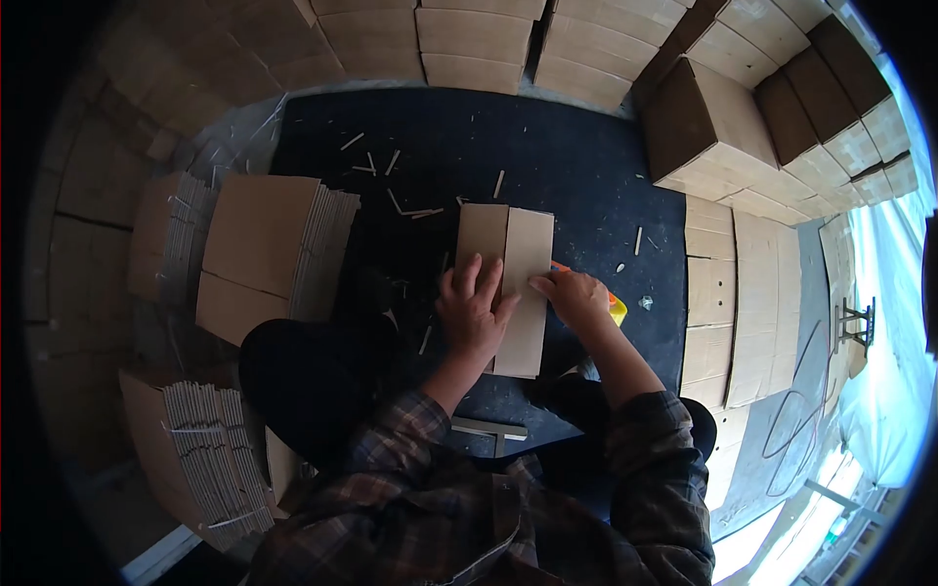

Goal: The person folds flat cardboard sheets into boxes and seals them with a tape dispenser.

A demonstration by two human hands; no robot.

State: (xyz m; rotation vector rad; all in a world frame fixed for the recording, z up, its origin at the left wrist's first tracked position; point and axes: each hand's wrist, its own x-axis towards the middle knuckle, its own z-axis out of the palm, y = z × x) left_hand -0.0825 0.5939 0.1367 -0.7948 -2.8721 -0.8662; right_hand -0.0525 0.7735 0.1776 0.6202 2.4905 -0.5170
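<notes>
A small brown cardboard carton (529,337) lies in front of me, its two top flaps meeting along a lengthwise seam. My left hand (473,314) rests on it with the fingers spread, pressing near the seam. At the carton's right edge my right hand (576,298) is closed around an orange and yellow tool (617,307). Most of that tool is hidden by the hand, so its exact kind does not show. The right thumb and fingertips touch or nearly touch the carton's side.
Cardboard strips (394,162) and scraps litter the black mat (586,146). Bundled flat cartons (264,234) stand left, with another bundle (210,449) nearer. Stacked boxes (723,127) line the back and right. Flat cardboard (762,308) and a looped cord (796,420) lie right.
</notes>
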